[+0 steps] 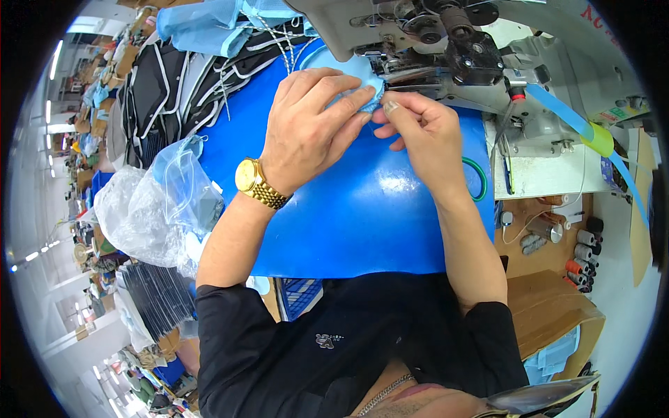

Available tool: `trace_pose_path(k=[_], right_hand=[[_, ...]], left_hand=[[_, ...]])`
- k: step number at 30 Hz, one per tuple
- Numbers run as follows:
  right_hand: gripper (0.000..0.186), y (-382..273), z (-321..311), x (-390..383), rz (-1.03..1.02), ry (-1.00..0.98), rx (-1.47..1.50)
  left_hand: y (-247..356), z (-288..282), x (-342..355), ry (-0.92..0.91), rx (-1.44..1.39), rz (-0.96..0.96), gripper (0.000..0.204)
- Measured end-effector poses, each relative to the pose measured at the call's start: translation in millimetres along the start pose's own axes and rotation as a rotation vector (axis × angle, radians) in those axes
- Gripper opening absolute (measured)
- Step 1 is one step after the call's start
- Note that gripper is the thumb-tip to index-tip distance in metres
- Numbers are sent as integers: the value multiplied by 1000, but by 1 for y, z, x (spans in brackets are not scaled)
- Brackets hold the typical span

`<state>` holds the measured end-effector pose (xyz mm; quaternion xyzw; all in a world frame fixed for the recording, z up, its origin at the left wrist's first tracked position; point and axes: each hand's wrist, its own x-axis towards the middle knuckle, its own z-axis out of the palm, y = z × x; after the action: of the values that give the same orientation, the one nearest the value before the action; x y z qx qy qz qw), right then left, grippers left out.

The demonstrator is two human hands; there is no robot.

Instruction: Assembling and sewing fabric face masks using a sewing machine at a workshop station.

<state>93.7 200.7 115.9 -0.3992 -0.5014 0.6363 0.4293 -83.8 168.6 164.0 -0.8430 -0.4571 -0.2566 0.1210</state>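
Two bare hands meet at the needle end of a grey sewing machine (pixel 446 49), over a glossy blue work surface (pixel 362 209). Farthest left, a clear plastic bag (pixel 150 209) of light blue pieces lies at the edge of that surface, with a heap of black garments with white piping (pixel 174 83) beyond it. Next comes the left hand (pixel 306 129), a gold wristwatch (pixel 259 184) on its wrist; its fingers are closed together, pinching a small piece of light blue fabric (pixel 366 80) that sits right under the machine's head. Just beside it, the right hand (pixel 421 132) pinches the same fabric from the other side, thumb and forefinger pressed shut on its edge, the two hands nearly touching. A green ring (pixel 479 180) lies on the surface near the right wrist. Farther right, a light blue tape (pixel 557 108) runs from the machine to a yellow-green roll (pixel 601 139), and spools of thread (pixel 582 254) stand on the brown bench below.
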Motion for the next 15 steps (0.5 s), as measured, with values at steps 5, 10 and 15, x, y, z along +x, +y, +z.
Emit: trace_pose_path(k=[5, 10, 15], right_hand=[[26, 4, 3, -1, -18, -49, 85], [26, 8, 2, 0, -20, -56, 102], [29, 7, -2, 1, -39, -74, 121]], left_hand=[[2, 5, 1, 8, 2, -13, 24], [12, 11, 3, 58, -40, -66, 18], [16, 17, 7, 95, 9, -67, 19]])
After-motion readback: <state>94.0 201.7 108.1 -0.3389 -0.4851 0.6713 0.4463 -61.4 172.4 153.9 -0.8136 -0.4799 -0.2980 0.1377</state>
